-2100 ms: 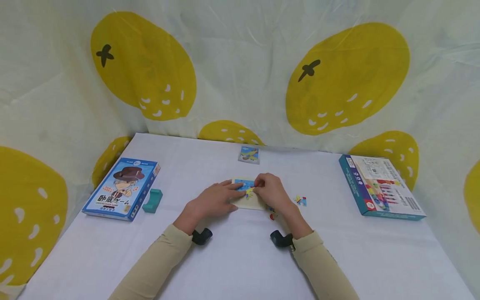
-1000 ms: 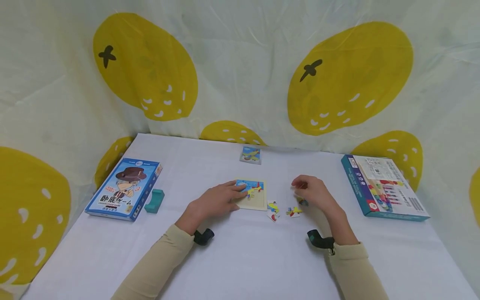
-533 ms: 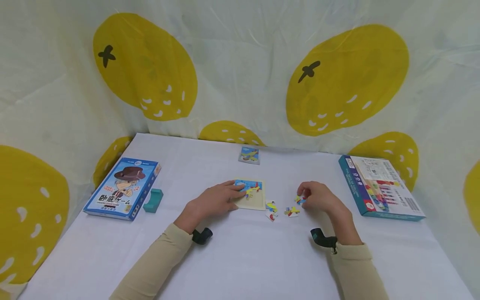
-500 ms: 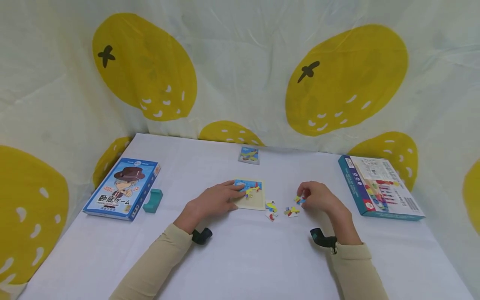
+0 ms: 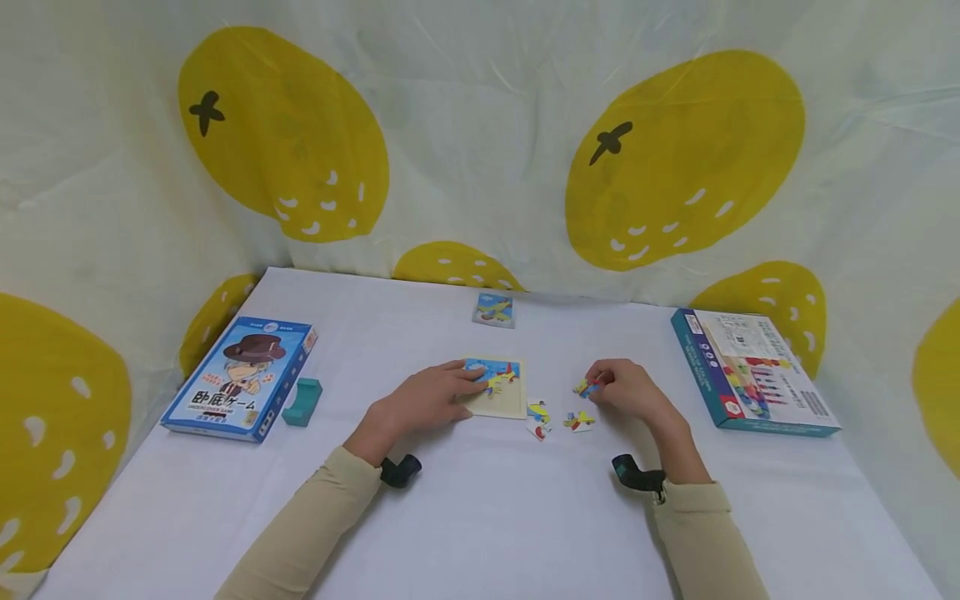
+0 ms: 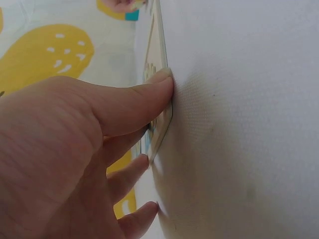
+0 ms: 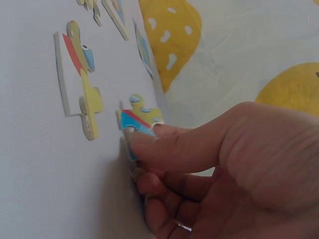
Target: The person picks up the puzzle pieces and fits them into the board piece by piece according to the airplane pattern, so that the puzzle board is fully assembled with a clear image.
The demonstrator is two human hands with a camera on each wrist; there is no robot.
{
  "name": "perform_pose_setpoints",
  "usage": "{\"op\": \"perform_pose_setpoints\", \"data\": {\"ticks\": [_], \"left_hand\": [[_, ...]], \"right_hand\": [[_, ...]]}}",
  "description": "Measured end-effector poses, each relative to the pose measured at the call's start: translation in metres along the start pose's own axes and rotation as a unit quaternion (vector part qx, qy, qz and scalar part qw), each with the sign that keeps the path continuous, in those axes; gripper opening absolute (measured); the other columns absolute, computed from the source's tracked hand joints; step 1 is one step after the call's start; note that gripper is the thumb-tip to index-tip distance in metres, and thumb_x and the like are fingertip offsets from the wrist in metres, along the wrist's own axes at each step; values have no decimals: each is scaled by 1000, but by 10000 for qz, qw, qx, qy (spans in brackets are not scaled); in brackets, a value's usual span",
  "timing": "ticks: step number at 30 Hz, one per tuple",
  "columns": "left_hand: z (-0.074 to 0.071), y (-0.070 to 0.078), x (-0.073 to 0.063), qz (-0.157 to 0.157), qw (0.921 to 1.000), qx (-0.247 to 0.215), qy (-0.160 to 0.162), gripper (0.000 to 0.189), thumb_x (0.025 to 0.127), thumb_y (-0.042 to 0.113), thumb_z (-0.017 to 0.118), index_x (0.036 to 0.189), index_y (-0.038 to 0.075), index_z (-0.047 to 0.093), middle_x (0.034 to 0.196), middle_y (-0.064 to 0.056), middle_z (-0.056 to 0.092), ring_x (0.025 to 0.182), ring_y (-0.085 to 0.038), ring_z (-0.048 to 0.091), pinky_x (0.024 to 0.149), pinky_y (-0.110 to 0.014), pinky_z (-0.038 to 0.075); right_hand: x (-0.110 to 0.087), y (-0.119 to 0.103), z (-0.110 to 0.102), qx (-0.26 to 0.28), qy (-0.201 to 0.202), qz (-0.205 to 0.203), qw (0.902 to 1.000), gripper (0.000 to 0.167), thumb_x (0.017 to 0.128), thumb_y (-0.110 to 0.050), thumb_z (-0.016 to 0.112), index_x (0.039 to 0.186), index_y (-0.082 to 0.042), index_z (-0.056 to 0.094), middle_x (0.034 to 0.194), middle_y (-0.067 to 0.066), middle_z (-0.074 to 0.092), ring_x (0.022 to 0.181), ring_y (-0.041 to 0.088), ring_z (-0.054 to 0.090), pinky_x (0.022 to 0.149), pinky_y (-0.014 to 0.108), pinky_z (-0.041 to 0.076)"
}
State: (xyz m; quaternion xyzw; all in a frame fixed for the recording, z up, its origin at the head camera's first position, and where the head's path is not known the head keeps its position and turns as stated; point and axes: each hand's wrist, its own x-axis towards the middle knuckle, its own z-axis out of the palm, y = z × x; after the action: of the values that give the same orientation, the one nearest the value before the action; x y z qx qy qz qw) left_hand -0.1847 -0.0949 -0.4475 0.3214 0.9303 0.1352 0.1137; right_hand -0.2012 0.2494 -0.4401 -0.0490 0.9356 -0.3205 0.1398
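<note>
Currently, the right hand (image 5: 630, 390) is away from the puzzle tray (image 5: 498, 407), whereas about two seconds ago it works directly over that tray; it now holds a puzzle piece (image 7: 137, 120). Compared with half a second ago, this piece sits slightly farther from the person and a little closer to the tray. For the work in hand, the change appears to mean that a new piece is selected and remains unplaced. The tray is partly filled: the fitted section (image 5: 506, 372) occupies its upper part, and bare base shows along the near side. A loose piece (image 5: 579, 421) lies on the table (image 5: 480, 517) between the tray and the right hand, and further loose pieces (image 5: 537, 412) lie just beside the tray's near right corner; whether these are one or two cannot be determined. Regarding pose, the right thumb and fingers close narrowly on the held piece, with the remaining fingers curled beneath. The left hand (image 5: 427, 398) keeps its position at the tray's left side, fingers extended and spread, the thumb touching the near edge; this contact appears to steady the tray. Both forearms reach forward and converge slightly.
</note>
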Motion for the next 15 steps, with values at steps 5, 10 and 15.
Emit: {"op": "perform_pose_setpoints", "data": {"ticks": [5,10,15], "left_hand": [[1,0,1,-9,10000,-72,-10,55,95,31,67,147,23,50,158,4,41,152,-27,28,121,-44,32],[0,1,1,-35,10000,-27,-43,56,95,32,67,147,24,49,159,5,40,153,-26,27,121,-44,32],[-2,2,-1,-58,10000,-12,-44,56,95,32,67,147,24,49,159,5,40,153,-26,27,121,-44,32]], "right_hand": [[4,-2,7,342,309,-160,9988,18,89,-11,69,107,-7,70,101,12,65,94,26,54,80,31,45],[7,-11,16,676,508,-80,9964,21,86,-7,72,105,-5,63,93,10,59,90,24,52,74,29,45],[10,-24,27,808,493,-255,9952,20,85,-6,73,100,-7,61,88,8,56,85,23,51,69,29,45]]}}
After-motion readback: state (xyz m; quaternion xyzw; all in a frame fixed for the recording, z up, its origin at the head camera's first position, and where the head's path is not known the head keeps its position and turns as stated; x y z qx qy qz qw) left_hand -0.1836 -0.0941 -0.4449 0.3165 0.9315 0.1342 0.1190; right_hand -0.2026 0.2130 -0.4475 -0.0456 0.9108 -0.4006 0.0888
